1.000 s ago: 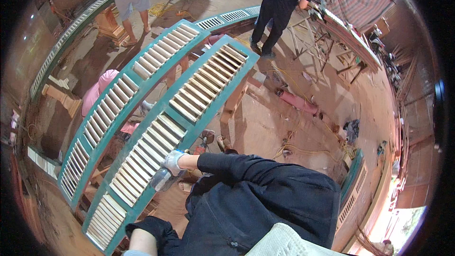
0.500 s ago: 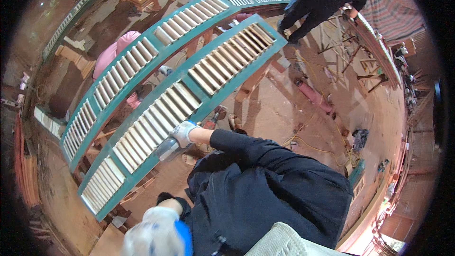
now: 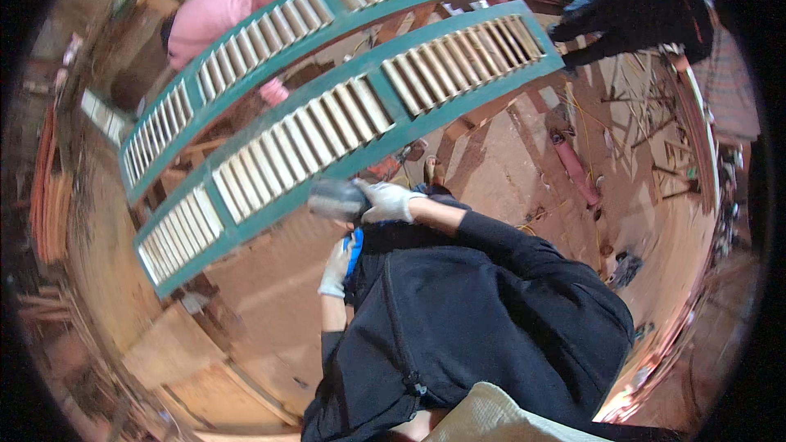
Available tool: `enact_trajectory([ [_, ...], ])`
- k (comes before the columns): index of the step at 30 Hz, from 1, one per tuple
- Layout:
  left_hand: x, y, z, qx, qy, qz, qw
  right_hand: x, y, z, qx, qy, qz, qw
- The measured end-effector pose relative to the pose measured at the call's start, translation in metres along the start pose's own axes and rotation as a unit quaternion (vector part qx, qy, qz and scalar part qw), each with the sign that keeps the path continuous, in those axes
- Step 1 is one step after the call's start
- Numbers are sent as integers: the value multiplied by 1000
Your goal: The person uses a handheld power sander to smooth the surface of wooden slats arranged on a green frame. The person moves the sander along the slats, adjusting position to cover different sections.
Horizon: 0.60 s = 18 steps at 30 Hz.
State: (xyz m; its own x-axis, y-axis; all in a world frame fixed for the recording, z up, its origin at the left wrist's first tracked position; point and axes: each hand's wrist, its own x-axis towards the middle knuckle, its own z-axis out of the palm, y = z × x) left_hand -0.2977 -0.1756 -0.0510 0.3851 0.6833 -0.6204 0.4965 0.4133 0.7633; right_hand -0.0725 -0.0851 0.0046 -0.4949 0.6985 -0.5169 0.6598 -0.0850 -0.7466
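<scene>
My right hand (image 3: pixel 388 202), in a pale work glove, is closed on a blurred grey, rounded, hand-sized object (image 3: pixel 334 199) whose kind I cannot make out. It hovers by the near edge of a long green slatted panel (image 3: pixel 327 165) with rows of pale slats. Just below that object, close to my dark jacket, is my left hand (image 3: pixel 336 266) in a white glove with a blue palm. Its fingers point up toward the grey object and are too blurred and turned away to tell what they do.
A second green slatted panel (image 3: pixel 195 86) runs parallel behind the first. Beyond it bends a person in pink (image 3: pixel 221 12). Another person in dark clothes (image 3: pixel 647 12) stands at the far right. A pink cylinder (image 3: pixel 576 170), cords and timber pieces lie on the dusty floor.
My left hand has come up from the lower edge to in front of my body. My right hand has drawn back from the panel's edge with the grey object. The view has shifted.
</scene>
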Motion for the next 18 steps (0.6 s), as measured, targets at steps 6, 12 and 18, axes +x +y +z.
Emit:
enact_trajectory([
  [6,23,60,53,-673,-5,28,739,-21,-35,-12,-118,-118,-11,986],
  [12,46,-47,49,-751,-71,121,645,-17,-46,40,-125,-100,-90,983],
  [18,34,-114,60,-719,117,-64,682,-11,-4,46,-112,-155,-167,967],
])
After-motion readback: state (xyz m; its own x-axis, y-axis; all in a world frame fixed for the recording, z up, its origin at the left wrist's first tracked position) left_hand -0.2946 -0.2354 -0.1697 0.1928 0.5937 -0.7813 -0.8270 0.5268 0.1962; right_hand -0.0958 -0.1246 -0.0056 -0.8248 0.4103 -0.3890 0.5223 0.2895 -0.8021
